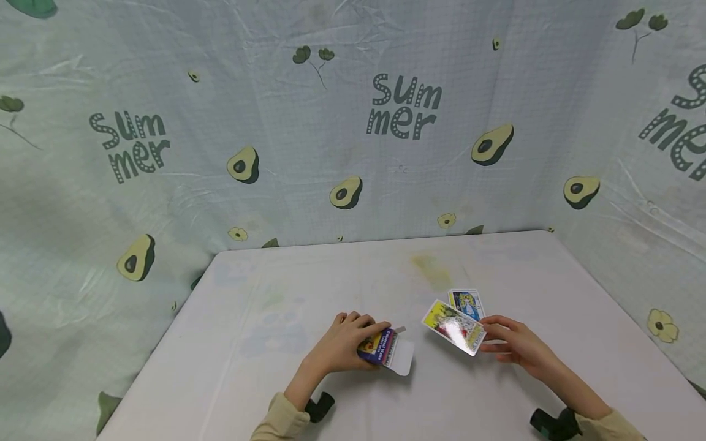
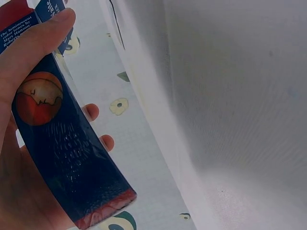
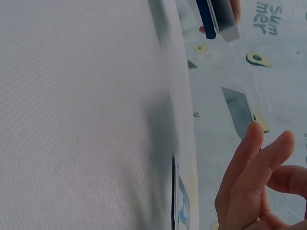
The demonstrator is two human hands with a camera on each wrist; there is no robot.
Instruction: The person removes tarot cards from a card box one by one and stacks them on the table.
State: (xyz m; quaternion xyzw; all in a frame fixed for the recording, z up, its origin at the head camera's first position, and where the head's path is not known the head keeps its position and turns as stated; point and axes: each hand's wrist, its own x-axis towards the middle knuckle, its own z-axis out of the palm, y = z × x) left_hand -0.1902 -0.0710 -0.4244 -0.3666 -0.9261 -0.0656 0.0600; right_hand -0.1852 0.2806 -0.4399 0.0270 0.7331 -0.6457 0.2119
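Note:
My left hand (image 1: 347, 343) grips a dark blue card box (image 1: 377, 348) just above the table, its white end flap (image 1: 402, 356) hanging open toward the right. Round art of a face and a red edge show on the narrow side of the box (image 2: 76, 158) in the left wrist view. Between thumb and fingers, my right hand (image 1: 521, 348) pinches a glossy picture card (image 1: 453, 327) with yellow and red art. That card is tilted in the air and partly overlaps a small stack of cards (image 1: 467, 302) lying on the table. The box's inside is hidden.
The white table (image 1: 287, 380) has a yellowish stain (image 1: 432, 272) behind the cards. A pale curtain (image 1: 298, 202) printed with avocados and lettering surrounds its back and sides. Dark wrist cameras (image 1: 320, 407) sit on both wrists, below the beige sleeves' (image 1: 280, 419) cuffs.

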